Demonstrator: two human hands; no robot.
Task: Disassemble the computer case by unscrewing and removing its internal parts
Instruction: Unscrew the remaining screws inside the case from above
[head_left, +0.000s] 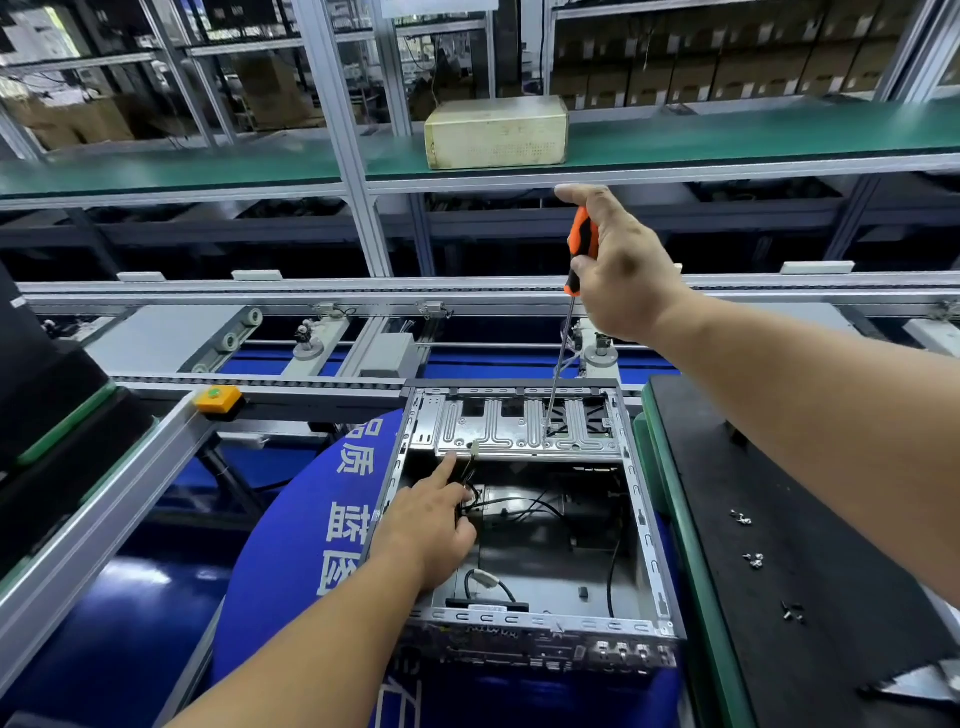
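Observation:
An open computer case (652, 545) lies on a blue surface in front of me, its top side off. A silver drive bracket (498, 431) spans its far end. My right hand (618, 270) grips an orange and black screwdriver (581, 244) held upright, and its long shaft reaches down to the bracket near the right side. My left hand (431, 525) rests inside the case at the left wall, its forefinger stretched toward the bracket's near edge, its other fingers curled beside black cables (519, 506). Whether those fingers hold a cable is hidden.
A black mat (831, 493) with green edging lies to the right and carries loose screws (753, 558) in small groups. A conveyor rail with a yellow button box (218, 397) runs on the left. A pale box (496, 132) sits on the green shelf behind.

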